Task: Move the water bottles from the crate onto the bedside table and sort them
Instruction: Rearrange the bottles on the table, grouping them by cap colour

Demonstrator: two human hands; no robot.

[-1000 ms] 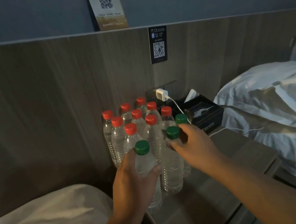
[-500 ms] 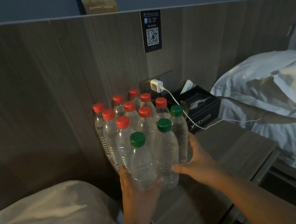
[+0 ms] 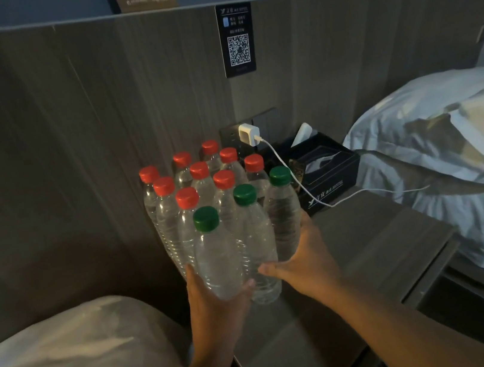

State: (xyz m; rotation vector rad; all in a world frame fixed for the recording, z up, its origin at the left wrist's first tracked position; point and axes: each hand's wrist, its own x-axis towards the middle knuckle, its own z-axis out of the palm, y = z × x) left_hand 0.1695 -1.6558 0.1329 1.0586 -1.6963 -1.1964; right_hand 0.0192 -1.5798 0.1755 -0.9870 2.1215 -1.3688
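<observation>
Left hand [image 3: 215, 309] gripping clear plastic green-capped water bottle [image 3: 216, 250] low | right hand [image 3: 306, 261] flat, pressing neighbouring bottles [image 3: 285, 217] | likely heavy, slick, thin-walled

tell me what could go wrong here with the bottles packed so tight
A push from the right hand could topple the packed red-capped bottles like dominoes. The front green-capped bottle in the left hand is near the edge of the bedside table and might slip off. The charger cable beside the bottles could snag.
</observation>
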